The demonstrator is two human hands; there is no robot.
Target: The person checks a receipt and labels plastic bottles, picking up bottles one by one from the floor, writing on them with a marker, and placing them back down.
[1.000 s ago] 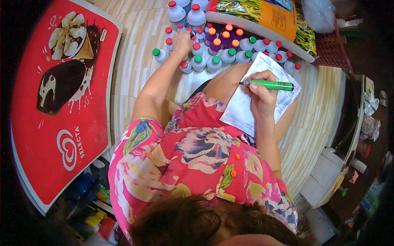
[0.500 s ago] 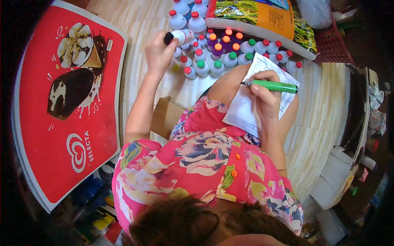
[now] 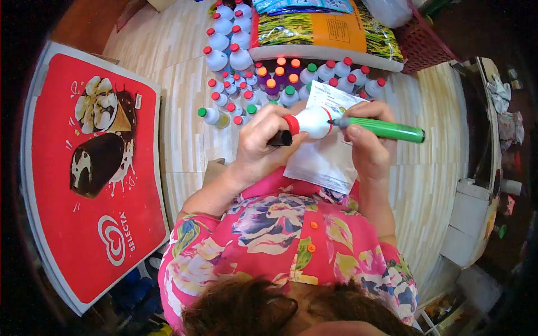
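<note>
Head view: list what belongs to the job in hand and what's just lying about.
Job in hand:
white bottle, in the left hand
black cap, same hand
green marker, in the right hand
probably the paper and the standing bottles

Apparently just lying about:
red SELECTA panel
orange-and-green sack
red basket
plastic bag

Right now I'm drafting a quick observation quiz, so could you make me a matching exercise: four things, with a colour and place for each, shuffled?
1. Marker
2. Small bottle
3. Marker cap
4. Selecta panel

A. Black, in the left hand
B. Red, at the picture's left
C. Green, in the right hand
D. White with red top, in the left hand

Pairs: 1-C, 2-D, 3-A, 4-B
</note>
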